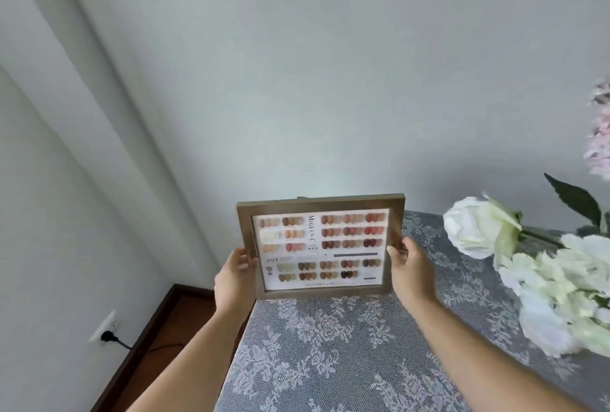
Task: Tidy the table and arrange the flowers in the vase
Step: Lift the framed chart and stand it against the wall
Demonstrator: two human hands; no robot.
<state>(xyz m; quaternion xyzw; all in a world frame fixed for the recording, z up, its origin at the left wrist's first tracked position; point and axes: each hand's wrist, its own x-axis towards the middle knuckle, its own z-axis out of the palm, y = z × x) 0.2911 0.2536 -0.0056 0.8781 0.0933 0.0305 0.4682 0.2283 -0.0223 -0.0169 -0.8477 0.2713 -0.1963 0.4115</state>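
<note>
Wall (297, 65) fills the view beyond both hands. Table (330, 362) under a grey lace cloth (346, 339) sits below and between the forearms; its left edge runs just under the left hand, floor (171, 319) drops away further left. Open cloth nearer than the hands, nothing on it there. White flowers (544, 279) lie right of the right hand, near but apart, heads pointing toward it; pink blooms (599, 134) above them at frame edge. No vase in view. Picture frame (321, 246) with a nail-colour chart is held upright facing the camera, over the table's far-left corner. Left hand (236, 276) grips its left side, right hand (407, 263) grips its right side, thumbs on the front. Wall socket with plug (105, 329) low, far left of left hand.
</note>
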